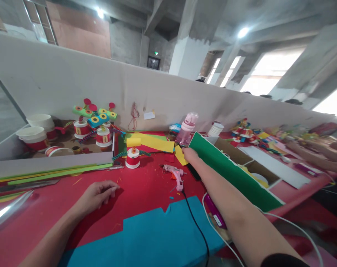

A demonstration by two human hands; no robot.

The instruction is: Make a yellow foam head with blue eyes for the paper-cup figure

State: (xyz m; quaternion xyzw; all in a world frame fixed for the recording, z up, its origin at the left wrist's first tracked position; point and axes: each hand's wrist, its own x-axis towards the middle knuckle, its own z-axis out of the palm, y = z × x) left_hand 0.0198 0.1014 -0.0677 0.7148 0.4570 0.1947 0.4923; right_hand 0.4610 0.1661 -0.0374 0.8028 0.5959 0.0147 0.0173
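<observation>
Blue sheets [157, 233]: near edge of the desk [146, 193], black cord [195, 220] across them.
Left hand [100, 194]: grip loosely half open, nothing in it.
Pink glue gun [177, 175]: between the hands.
Right hand [191, 155]: fingers at the yellow piece [180, 155], closure unclear.
Cup figure [133, 160]: upright, left of the glue gun.
Green panel [229, 170]: slanting beside the right hand.
Pink bottle [187, 128]: beyond, near the partition [101, 78].

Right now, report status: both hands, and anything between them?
Left hand over red table, nothing seen in it. Right hand at yellow paper, grip unclear. Pink glue gun between, black cord trailing.
</observation>
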